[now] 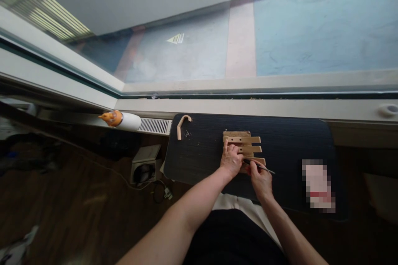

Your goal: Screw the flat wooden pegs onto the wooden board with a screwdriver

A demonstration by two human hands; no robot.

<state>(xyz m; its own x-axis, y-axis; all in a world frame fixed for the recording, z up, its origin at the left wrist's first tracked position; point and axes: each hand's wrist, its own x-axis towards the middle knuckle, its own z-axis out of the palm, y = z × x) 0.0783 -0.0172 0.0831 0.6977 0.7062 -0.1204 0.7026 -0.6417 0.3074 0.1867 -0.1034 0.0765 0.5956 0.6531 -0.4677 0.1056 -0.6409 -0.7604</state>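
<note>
A small wooden assembly [244,145] of flat slats lies on the black tabletop [289,145]. My left hand [230,160] rests on its left side with fingers pressed down on the wood. My right hand [260,177] is closed round a thin dark tool [259,166], like a pen or small screwdriver, whose tip points at the nearest slat. A curved wooden hook piece [182,125] lies apart at the table's far left corner, with a few tiny dark bits beside it.
A white bottle with an orange cap [120,119] lies on the ledge left of the table. A blurred pink-white object [319,185] sits at the table's right. A floor box with cables [144,167] is below left. A window sill runs behind.
</note>
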